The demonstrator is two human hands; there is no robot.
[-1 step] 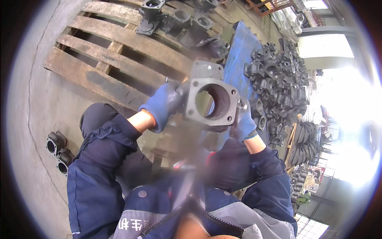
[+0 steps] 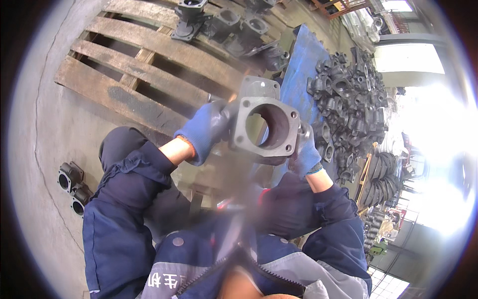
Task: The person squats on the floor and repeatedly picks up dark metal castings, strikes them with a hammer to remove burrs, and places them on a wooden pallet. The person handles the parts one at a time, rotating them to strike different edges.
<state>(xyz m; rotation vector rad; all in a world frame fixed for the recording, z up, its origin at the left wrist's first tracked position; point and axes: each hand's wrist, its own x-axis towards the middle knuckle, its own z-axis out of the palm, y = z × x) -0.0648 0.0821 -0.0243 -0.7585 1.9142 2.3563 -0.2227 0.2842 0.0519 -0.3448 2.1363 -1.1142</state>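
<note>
A grey metal casting (image 2: 244, 122) is held up in front of me, its square flange with corner bolt holes and a large round bore facing me. A second, smaller flange shows at its far end. My left hand (image 2: 209, 128), in a blue glove with a dark palm, is closed at the casting's left side. A short shiny tip shows just beyond that hand; I cannot tell what it belongs to. My right hand (image 2: 304, 149), gloved alike, grips the casting's right edge. A smudge blurs the area below and left of the casting.
A wooden pallet (image 2: 149, 67) lies ahead on the left, with several castings (image 2: 229, 25) at its far end. On the right a blue sheet (image 2: 301, 70) lies beside a large heap of castings (image 2: 348, 99). Two castings (image 2: 72, 182) stand on the floor at far left. Dark rings (image 2: 381, 172) are stacked at right.
</note>
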